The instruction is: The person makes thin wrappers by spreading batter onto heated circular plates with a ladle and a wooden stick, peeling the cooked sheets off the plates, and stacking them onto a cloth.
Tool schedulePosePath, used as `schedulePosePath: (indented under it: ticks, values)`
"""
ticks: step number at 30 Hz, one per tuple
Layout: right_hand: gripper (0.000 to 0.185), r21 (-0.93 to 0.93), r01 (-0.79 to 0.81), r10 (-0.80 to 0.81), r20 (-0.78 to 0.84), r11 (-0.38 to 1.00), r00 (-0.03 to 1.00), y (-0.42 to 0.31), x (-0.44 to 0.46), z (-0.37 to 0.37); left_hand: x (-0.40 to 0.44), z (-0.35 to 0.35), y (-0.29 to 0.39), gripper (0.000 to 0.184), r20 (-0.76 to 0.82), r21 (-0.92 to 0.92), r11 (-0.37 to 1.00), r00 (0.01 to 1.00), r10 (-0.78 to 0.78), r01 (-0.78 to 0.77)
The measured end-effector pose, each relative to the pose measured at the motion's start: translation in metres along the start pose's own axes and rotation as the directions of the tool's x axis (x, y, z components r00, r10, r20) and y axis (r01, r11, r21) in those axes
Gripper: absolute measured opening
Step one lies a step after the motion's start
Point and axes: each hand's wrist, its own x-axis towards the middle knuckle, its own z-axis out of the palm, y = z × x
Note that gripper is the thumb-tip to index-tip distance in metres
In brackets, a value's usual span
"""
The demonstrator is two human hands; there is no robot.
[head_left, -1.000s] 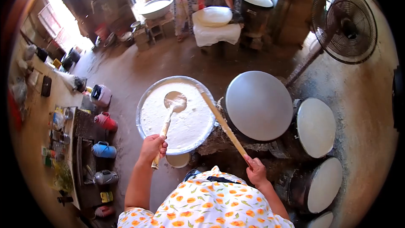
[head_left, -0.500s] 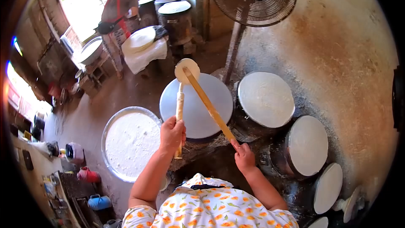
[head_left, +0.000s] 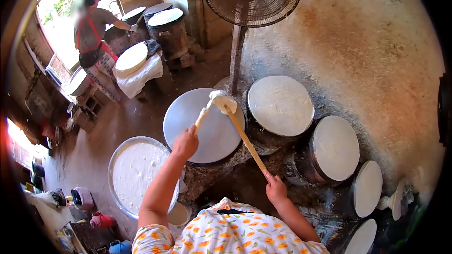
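Head view: left hand was closed around the handle of a ladle; right hand was closed on the near end of a flat wooden stick. No free gap in either grip.

Key relation: ladle and stick formed an upside-down V, converging over the far right part of the grey round drum top. Ladle's long axis ran forward and slightly right from the left fist; stick's ran forward and left from the right fist. Left hand was nearer to the meeting point; right hand sat farther back, off the drum top's near right side.

Ladle's head, caked with white batter, lay ahead and right of the left grip. Stick's tip was at a pale patch just beside it; couldn't tell if tip touched ladle or batter only.

Basin of batter stood left of the drum top, partly behind the left forearm. A white-covered drum stood just right of the grey one.
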Motion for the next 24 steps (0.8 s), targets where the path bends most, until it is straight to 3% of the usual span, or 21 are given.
schedulePosePath:
  ticks: [4, 6, 7, 8, 10, 11, 12, 13, 14, 18, 21, 24]
  values:
    - [0.059, 0.171, -0.033, 0.040, -0.037, 0.985, 0.999, -0.020, -0.013, 0.004, 0.022, -0.062, -0.006, 0.041, -0.041, 0.270, 0.959, 0.995, 0.094, -0.080]
    - [0.061, 0.311, 0.019, 0.013, -0.100, 0.950, 0.995, -0.025, -0.016, 0.010, 0.026, -0.086, -0.004, 0.042, -0.172, 0.270, 0.956, 0.971, 0.164, -0.114]
    - [0.061, 0.303, 0.016, 0.016, -0.101, 0.953, 0.995, -0.028, -0.015, 0.012, 0.027, -0.093, -0.005, 0.044, -0.267, 0.224, 0.963, 0.941, 0.206, -0.148]
    - [0.060, 0.311, 0.013, 0.026, -0.121, 0.950, 0.992, -0.031, -0.013, 0.016, 0.028, -0.098, -0.006, 0.044, -0.267, 0.217, 0.965, 0.941, 0.206, -0.150]
    - [0.059, 0.315, 0.006, 0.040, -0.138, 0.949, 0.990, -0.037, -0.006, 0.022, 0.030, -0.102, -0.009, 0.045, -0.408, -0.154, 0.968, 0.905, 0.119, -0.197]
    - [0.058, 0.336, -0.017, 0.060, -0.115, 0.942, 0.992, -0.039, 0.004, 0.026, 0.037, -0.086, -0.023, 0.041, -0.531, -0.232, 0.915, 0.831, 0.165, -0.330]
    - [0.058, 0.357, -0.040, 0.078, -0.092, 0.933, 0.993, -0.044, 0.015, 0.028, 0.033, -0.091, -0.021, 0.041, -0.530, -0.238, 0.914, 0.832, 0.162, -0.329]
    - [0.058, 0.352, -0.041, 0.078, -0.092, 0.935, 0.993, -0.051, 0.028, 0.030, 0.026, -0.101, -0.013, 0.038, -0.318, -0.637, 0.750, 0.947, -0.043, -0.180]
    - [0.057, 0.368, -0.034, 0.059, -0.057, 0.929, 0.997, -0.060, 0.044, 0.032, 0.020, -0.104, -0.008, 0.035, -0.024, -0.893, 0.448, 0.988, -0.150, 0.046]
    - [0.056, 0.342, -0.066, 0.055, 0.042, 0.937, 0.998, -0.107, 0.110, 0.040, 0.004, -0.082, -0.024, 0.033, 0.110, -0.938, 0.314, 0.984, -0.139, 0.149]
    - [0.056, 0.417, -0.032, 0.018, 0.036, 0.909, 0.999, -0.121, 0.134, 0.053, -0.005, -0.062, -0.038, 0.031, 0.200, -0.918, 0.315, 0.967, -0.156, 0.240]
    - [0.056, 0.466, 0.101, -0.073, -0.077, 0.879, 0.994, -0.123, 0.123, 0.053, -0.013, -0.057, -0.044, 0.027, 0.245, -0.911, 0.298, 0.956, -0.161, 0.284]
